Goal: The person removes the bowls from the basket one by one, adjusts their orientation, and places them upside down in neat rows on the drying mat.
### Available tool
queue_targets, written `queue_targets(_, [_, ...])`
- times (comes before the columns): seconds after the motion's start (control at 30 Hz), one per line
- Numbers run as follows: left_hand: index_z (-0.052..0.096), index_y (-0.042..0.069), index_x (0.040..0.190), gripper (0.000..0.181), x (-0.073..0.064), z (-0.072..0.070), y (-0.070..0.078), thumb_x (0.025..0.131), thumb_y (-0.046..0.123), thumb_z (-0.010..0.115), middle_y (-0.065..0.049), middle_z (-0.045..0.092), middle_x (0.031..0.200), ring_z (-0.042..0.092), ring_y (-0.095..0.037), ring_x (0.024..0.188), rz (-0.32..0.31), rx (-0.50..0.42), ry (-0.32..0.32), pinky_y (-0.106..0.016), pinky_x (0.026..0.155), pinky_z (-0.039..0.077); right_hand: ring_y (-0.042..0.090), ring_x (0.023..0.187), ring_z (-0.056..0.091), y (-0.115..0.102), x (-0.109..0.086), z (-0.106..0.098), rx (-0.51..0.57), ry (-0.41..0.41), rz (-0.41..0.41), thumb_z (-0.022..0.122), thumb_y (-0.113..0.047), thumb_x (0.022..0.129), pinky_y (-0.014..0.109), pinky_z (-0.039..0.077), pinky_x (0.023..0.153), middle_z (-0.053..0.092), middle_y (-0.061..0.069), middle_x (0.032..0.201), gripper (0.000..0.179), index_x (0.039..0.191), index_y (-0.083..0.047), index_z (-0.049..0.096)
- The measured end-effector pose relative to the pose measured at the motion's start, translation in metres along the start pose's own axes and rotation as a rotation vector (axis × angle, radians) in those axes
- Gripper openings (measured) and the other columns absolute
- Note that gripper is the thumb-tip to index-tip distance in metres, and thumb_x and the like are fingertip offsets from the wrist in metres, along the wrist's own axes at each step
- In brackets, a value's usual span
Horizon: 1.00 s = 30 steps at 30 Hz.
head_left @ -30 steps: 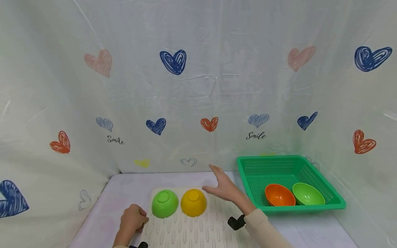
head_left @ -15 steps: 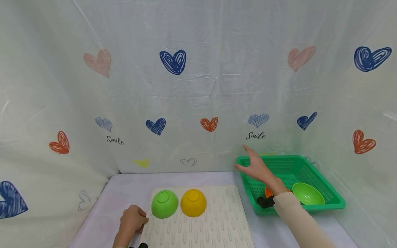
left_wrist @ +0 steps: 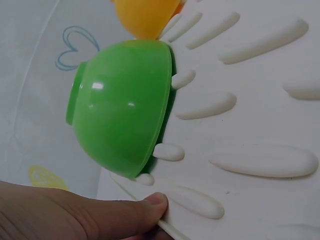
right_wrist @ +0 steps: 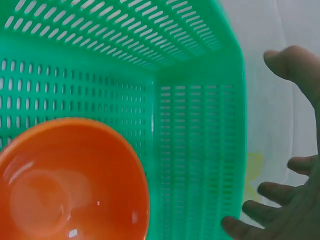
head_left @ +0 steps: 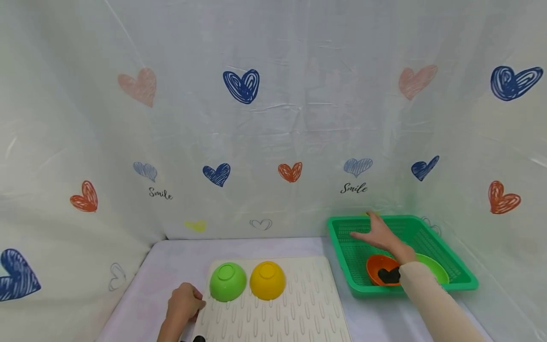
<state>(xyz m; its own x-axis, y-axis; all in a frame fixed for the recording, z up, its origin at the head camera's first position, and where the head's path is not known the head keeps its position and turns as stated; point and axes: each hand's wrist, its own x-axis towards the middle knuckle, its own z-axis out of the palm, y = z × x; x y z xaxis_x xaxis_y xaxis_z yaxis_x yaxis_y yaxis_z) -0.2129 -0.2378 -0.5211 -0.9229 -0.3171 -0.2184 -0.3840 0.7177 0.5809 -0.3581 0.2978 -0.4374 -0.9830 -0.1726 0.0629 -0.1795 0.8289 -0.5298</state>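
At the left edge of a white ridged drying mat, my left hand pinches the rim, thumb on top. Two bowls sit upside down along the mat's far side: a green bowl nearest that hand, and a yellow bowl right of it. My right hand hovers above the green basket, fingers spread and holding nothing. Below its wrist an orange bowl lies mouth up in the basket. A second green bowl beside it is partly hidden by the forearm.
The basket stands on the pale tablecloth to the right of the mat. Behind the table hangs a white curtain printed with hearts, close to the basket's back rim.
My right hand has moved right, from above the mat to over the basket, and lowered during the last half second. The left hand and all the bowls stay where they were.
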Motion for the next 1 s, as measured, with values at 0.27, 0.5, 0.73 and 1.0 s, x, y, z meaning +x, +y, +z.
queue_targets(0.27, [0.062,-0.001,0.074,0.014,-0.003,-0.001,0.003,0.075,0.001,0.076,-0.007,0.059,0.061,0.059,-0.014,0.047,0.0,0.022,0.014,-0.026,0.044,0.049,0.065,0.131,0.011,0.008,-0.008,-0.003,-0.058,-0.185,0.106,0.067,-0.059,0.081,0.075,0.027,0.1,0.008,0.046,0.146,0.119,0.146,0.016,0.002])
queue_targets(0.5, [0.062,-0.001,0.073,0.014,-0.004,-0.001,0.003,0.075,0.0,0.076,-0.007,0.059,0.061,0.059,-0.014,0.047,-0.002,0.022,0.017,-0.026,0.044,0.049,0.064,0.132,0.012,0.017,-0.015,0.001,-0.085,-0.331,0.184,0.066,-0.061,0.08,0.074,0.026,0.101,0.008,0.046,0.147,0.121,0.144,0.019,0.003])
queue_targets(0.73, [0.064,-0.001,0.074,0.013,-0.003,-0.004,0.0,0.073,0.001,0.077,-0.006,0.061,0.062,0.059,-0.013,0.044,0.048,0.038,0.033,-0.028,0.044,0.05,0.06,0.133,0.021,0.019,-0.021,0.005,-0.066,-0.416,0.236,0.068,-0.059,0.08,0.071,0.028,0.102,0.013,0.041,0.15,0.116,0.146,0.016,0.01])
queue_targets(1.0, [0.064,-0.002,0.073,0.013,-0.003,-0.002,0.0,0.073,-0.001,0.077,-0.005,0.06,0.059,0.059,-0.013,0.042,0.069,-0.001,0.036,-0.026,0.041,0.05,0.057,0.126,0.035,0.025,-0.028,0.006,-0.138,-0.462,0.26,0.072,-0.059,0.075,0.068,0.038,0.094,0.032,0.038,0.143,0.105,0.144,0.008,0.03])
